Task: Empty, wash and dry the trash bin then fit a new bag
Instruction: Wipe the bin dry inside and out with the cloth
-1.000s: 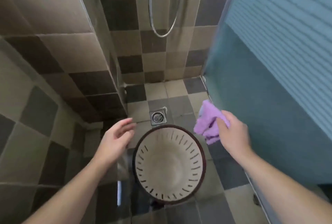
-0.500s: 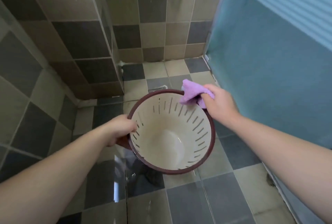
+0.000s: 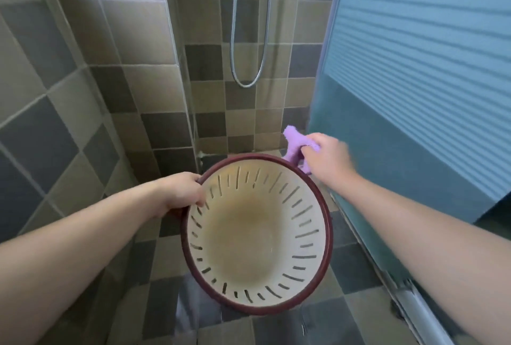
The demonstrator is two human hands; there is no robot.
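Observation:
The trash bin, cream inside with slits and a dark red rim, is lifted off the floor and tilted with its mouth toward me. It holds nothing; its bottom looks yellowish. My left hand grips the rim at its upper left. My right hand is closed around a purple cloth just outside the rim's upper right, touching or nearly touching the bin's outer wall.
Checkered tile walls stand left and ahead, with a glass partition edge and a hanging shower hose. A blue frosted sliding door and its floor rail run along the right. The floor tiles look wet.
My left hand took hold of the rim and raised the bin off the floor toward me. The right hand with the cloth shifted from inside the rim to outside it.

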